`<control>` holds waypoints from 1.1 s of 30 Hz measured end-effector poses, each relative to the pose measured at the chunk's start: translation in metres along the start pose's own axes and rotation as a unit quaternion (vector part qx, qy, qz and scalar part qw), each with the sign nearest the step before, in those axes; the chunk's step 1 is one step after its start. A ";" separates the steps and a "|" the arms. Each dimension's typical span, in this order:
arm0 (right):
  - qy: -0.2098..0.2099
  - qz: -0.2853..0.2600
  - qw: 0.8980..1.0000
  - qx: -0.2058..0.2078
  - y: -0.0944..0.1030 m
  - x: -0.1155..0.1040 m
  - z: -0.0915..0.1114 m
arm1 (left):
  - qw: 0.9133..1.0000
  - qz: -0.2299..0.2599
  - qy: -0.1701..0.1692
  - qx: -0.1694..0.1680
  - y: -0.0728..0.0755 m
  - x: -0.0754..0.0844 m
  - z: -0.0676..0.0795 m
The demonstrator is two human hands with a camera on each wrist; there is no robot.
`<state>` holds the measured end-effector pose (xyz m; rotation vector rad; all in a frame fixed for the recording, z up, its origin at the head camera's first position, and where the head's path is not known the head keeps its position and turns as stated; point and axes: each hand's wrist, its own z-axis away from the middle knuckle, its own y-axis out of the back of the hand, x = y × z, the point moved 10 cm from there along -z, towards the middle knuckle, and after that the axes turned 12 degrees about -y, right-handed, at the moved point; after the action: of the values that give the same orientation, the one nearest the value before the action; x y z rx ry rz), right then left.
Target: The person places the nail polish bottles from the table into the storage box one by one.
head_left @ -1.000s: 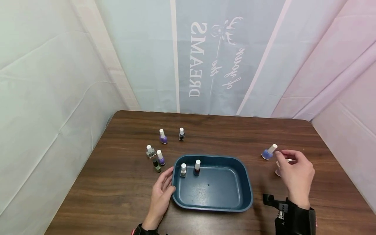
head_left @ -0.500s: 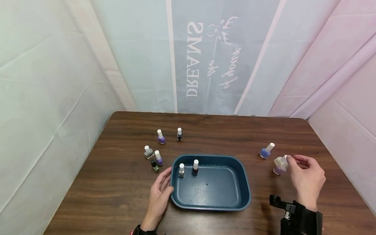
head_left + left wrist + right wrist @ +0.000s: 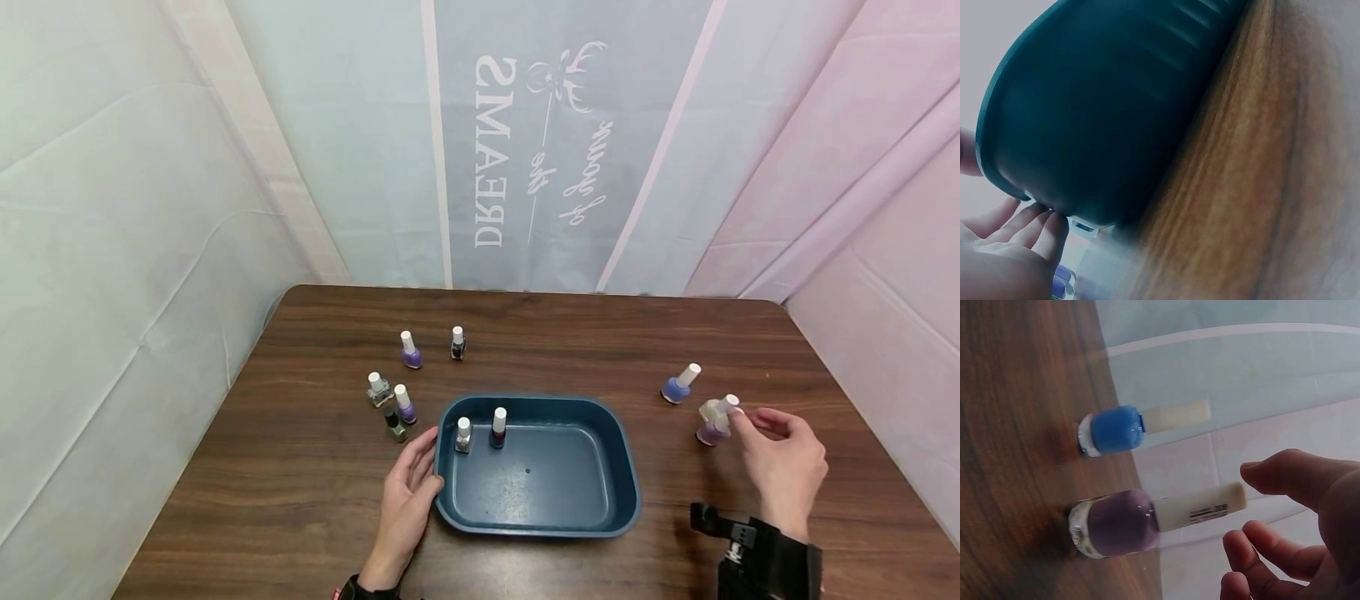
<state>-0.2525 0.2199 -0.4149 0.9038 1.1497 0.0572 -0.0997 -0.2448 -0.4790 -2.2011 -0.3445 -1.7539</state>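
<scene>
My left hand [image 3: 405, 508] grips the left end of a dark teal plastic tray [image 3: 540, 532], thumb at the rim and fingers along the outer wall. Inside the tray stand a nail polish bottle with silvery contents [image 3: 463, 437] and a dark red one [image 3: 498, 429], both white-capped. My right hand [image 3: 786, 467] is beside a mauve nail polish bottle [image 3: 1124, 524] on the table. Its thumb and fingers are parted around the end of the white cap, with gaps showing in the right wrist view. A blue nail polish bottle [image 3: 1116, 430] stands just beyond.
Left of the tray stand a clear bottle [image 3: 379, 392], a purple bottle [image 3: 406, 405] and a green one with a black cap [image 3: 395, 425]. Farther back are another purple bottle [image 3: 411, 352] and a black one [image 3: 458, 344]. Fabric hangs behind the wooden table [image 3: 570, 342].
My right hand has drawn back to the right from near the blue bottle, bringing the mauve bottle into sight. My left hand keeps its hold on the tray.
</scene>
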 end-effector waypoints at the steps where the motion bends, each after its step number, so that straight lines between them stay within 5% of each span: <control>1: 0.004 0.007 1.000 -0.001 -0.002 0.000 -0.001 | 1.000 0.000 0.000 0.000 0.000 0.000 0.000; 6: 0.019 0.021 1.000 -0.010 -0.012 0.002 -0.003 | 1.000 0.007 -0.001 0.000 0.000 0.000 0.000; 14: -0.013 0.030 0.998 -0.052 -0.029 0.013 -0.006 | 1.000 0.003 0.002 0.001 0.000 0.000 0.000; 33: -0.002 0.046 0.997 -0.061 -0.044 0.017 -0.009 | 1.000 0.004 0.011 0.009 0.001 -0.004 0.000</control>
<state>-0.2688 0.2045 -0.4569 0.8471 1.0884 0.1976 -0.1001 -0.2460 -0.4829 -2.1667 -0.3435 -1.7629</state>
